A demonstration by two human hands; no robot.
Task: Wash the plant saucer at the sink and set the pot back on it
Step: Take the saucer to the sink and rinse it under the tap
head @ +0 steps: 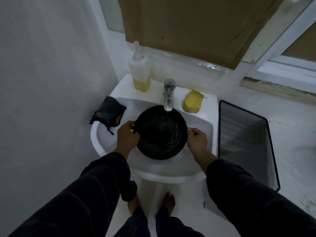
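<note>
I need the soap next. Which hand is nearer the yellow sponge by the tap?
Right. The right hand grips the saucer's rim below the yellow sponge; the left hand holds the opposite rim.

**Colours around the sink, mostly black and white with bits of yellow**

The saucer (160,132) held in both hands is plain black, with a fine ribbed pattern inside it. The sink (201,124) under the grip is glossy white. Just beyond the grip, the tap (169,94) is shiny chrome. Up and left of the grip, a cloudy white bottle (140,72) has yellow liquid in its bottom part. Up and right there's a yellow sponge (192,101). Left of the left-hand (128,136) grip sits a dark, near-black cloth (107,111) with a yellow patch showing. Right of the right-hand (197,138) grip is a black mesh basket (246,134). Sleeves (95,185) are dark, wall (51,65) is white-grey, cardboard (196,23) is brown.
</note>
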